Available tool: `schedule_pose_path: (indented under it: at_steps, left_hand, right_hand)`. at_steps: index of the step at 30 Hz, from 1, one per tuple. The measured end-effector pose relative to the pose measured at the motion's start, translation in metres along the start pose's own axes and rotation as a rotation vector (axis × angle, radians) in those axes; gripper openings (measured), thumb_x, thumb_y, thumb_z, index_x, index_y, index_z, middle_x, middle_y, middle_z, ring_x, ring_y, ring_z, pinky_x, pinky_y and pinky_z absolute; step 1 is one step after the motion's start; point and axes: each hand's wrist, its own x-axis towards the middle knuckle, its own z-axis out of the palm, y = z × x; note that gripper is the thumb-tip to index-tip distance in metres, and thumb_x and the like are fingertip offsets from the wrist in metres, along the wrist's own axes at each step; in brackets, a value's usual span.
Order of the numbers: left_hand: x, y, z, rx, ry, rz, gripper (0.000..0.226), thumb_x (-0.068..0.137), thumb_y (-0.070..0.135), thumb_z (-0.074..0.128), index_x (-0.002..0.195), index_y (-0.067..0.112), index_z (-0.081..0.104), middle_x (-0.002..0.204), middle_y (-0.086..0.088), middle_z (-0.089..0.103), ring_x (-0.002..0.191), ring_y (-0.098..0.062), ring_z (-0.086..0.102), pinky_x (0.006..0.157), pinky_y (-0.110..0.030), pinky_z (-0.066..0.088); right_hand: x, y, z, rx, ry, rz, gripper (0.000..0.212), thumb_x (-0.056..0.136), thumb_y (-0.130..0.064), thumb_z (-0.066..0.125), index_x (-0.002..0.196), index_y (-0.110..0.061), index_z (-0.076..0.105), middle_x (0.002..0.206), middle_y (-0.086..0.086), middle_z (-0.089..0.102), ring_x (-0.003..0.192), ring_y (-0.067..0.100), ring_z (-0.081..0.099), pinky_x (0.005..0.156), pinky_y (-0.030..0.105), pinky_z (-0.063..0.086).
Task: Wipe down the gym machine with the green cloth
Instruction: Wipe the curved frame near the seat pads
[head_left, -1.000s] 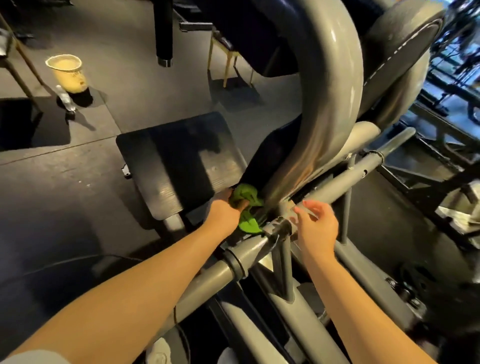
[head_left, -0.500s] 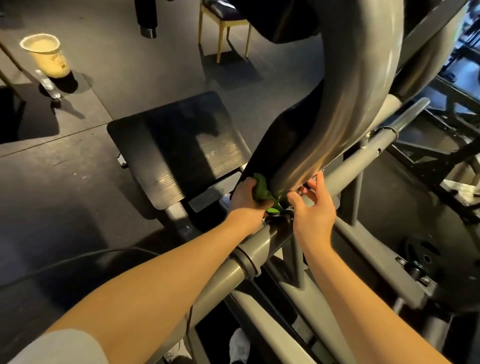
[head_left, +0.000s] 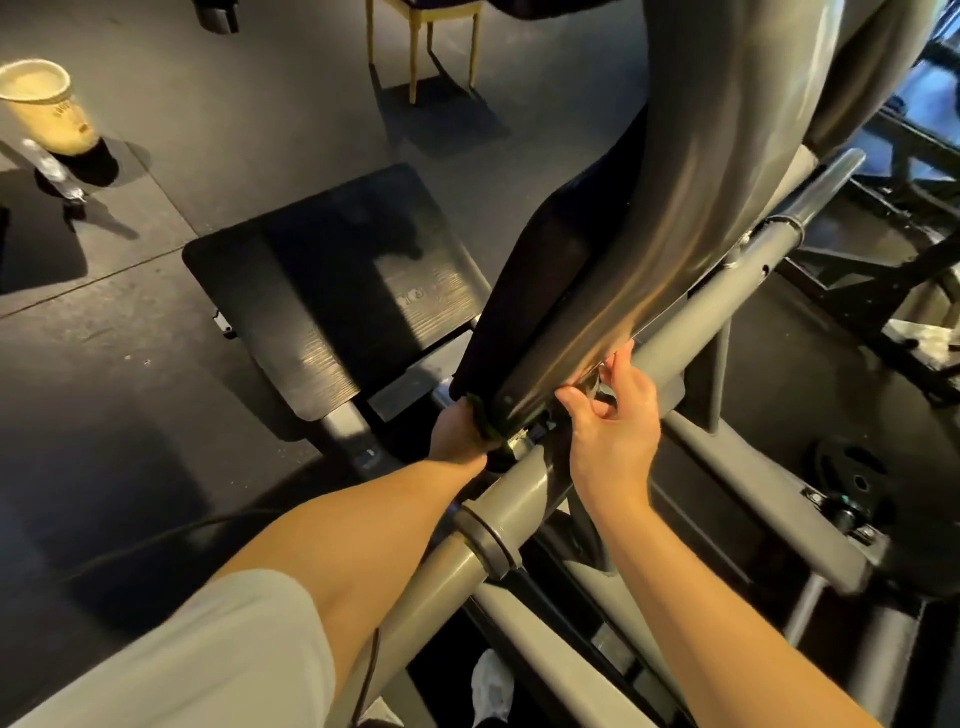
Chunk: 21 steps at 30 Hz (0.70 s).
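The gym machine has a wide curved grey arm (head_left: 727, 171) coming down from the top right and a grey tube (head_left: 691, 322) running diagonally beneath it. My left hand (head_left: 457, 431) holds the green cloth (head_left: 485, 421) against the lower end of the black pad (head_left: 524, 322), just under the curved arm. Only a thin dark-green strip of the cloth shows; the rest is hidden behind the pad and my fingers. My right hand (head_left: 613, 421) is on the other side of the arm's base, thumb and fingers curled around a small metal fitting by the tube.
A black footplate (head_left: 322, 301) lies to the left on the dark floor. A yellow bucket (head_left: 47, 104) stands far left, a wooden chair (head_left: 421, 47) at the top. Grey frame bars (head_left: 753, 483) and a weight plate (head_left: 852, 467) crowd the right. A white shoe (head_left: 491, 686) shows below.
My left hand has pushed the cloth further down and under the pad's end, so much less green shows. My right hand has closed in on the fitting. The camera has come nearer.
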Motion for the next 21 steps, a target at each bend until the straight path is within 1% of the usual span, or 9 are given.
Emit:
schedule_pose_path:
  at_steps: [2,4,6,8,11,14,17,19,21]
  left_hand:
    - [-0.005,0.000,-0.006,-0.009,0.028,0.098,0.037,0.091,0.029,0.074,0.122,0.013,0.061,0.116,-0.003,0.067,0.109,-0.015,0.063,0.088,-0.021,0.039]
    - [-0.014,0.001,-0.012,-0.178,0.080,0.191,0.036,0.085,0.022,0.080,0.115,0.015,0.063,0.115,-0.002,0.065,0.110,-0.014,0.062,0.096,-0.024,0.046]
    - [-0.022,0.000,-0.013,-0.378,0.167,0.279,0.034,0.080,0.021,0.083,0.109,0.016,0.065,0.117,-0.005,0.065,0.113,-0.017,0.063,0.099,-0.033,0.053]
    - [-0.029,0.005,-0.013,-0.480,0.196,0.291,0.033,0.082,0.024,0.082,0.109,0.012,0.067,0.119,-0.006,0.064,0.114,-0.017,0.063,0.097,-0.031,0.053]
    - [-0.021,-0.003,-0.004,-0.527,0.232,0.336,0.043,0.084,0.036,0.077,0.114,0.006,0.066,0.117,-0.010,0.065,0.113,-0.023,0.066,0.095,-0.039,0.056]
    - [-0.008,-0.018,-0.005,-0.436,0.121,0.165,0.031,0.089,0.036,0.074,0.108,0.012,0.068,0.106,-0.002,0.070,0.103,-0.019,0.069,0.092,-0.042,0.057]
    - [-0.001,-0.030,-0.003,-0.525,0.054,0.084,0.028,0.089,0.038,0.070,0.104,0.014,0.069,0.103,-0.004,0.070,0.100,-0.025,0.070,0.090,-0.052,0.058]
    - [-0.008,-0.017,-0.012,-0.555,0.040,0.119,0.032,0.091,0.040,0.069,0.110,0.015,0.066,0.112,-0.007,0.067,0.104,-0.020,0.068,0.093,-0.045,0.058]
    - [-0.017,-0.004,-0.020,-0.560,0.098,0.187,0.030,0.095,0.030,0.069,0.114,0.008,0.063,0.113,-0.010,0.064,0.103,-0.015,0.066,0.089,-0.027,0.056]
  right_hand:
    - [-0.001,0.000,0.000,0.003,0.000,-0.009,0.082,0.091,-0.004,0.073,0.158,-0.028,0.032,0.136,0.000,0.050,0.093,-0.010,0.061,0.092,0.011,0.051]
    - [-0.001,0.001,-0.001,0.010,-0.007,-0.010,0.081,0.091,-0.005,0.073,0.158,-0.027,0.033,0.136,0.001,0.050,0.090,-0.007,0.062,0.088,0.007,0.049]
    - [0.000,0.003,-0.001,0.005,-0.013,-0.018,0.081,0.091,-0.007,0.073,0.158,-0.029,0.033,0.136,0.001,0.050,0.089,0.004,0.063,0.087,0.007,0.048]
    - [0.000,0.007,0.000,0.001,-0.011,-0.025,0.080,0.092,-0.008,0.073,0.158,-0.029,0.034,0.135,0.001,0.050,0.090,0.012,0.063,0.087,0.008,0.048]
    - [0.002,0.013,0.002,-0.012,0.002,-0.037,0.080,0.091,-0.010,0.073,0.158,-0.029,0.034,0.134,-0.001,0.049,0.100,0.012,0.062,0.090,0.010,0.048]
    - [0.003,0.017,0.002,-0.049,0.006,-0.067,0.080,0.091,-0.008,0.074,0.158,-0.027,0.034,0.132,0.000,0.048,0.107,0.000,0.056,0.093,0.010,0.048]
    - [0.001,0.014,0.002,-0.012,0.007,-0.053,0.079,0.091,-0.007,0.074,0.157,-0.029,0.036,0.133,-0.001,0.048,0.106,0.002,0.059,0.095,0.009,0.048]
    - [0.003,0.016,0.002,-0.027,0.003,-0.053,0.078,0.091,-0.008,0.074,0.156,-0.029,0.038,0.132,-0.001,0.048,0.110,0.008,0.060,0.096,0.010,0.048]
    - [0.003,0.019,0.004,-0.041,0.002,-0.043,0.078,0.091,-0.008,0.074,0.156,-0.029,0.038,0.132,-0.003,0.047,0.111,0.014,0.061,0.097,0.012,0.048]
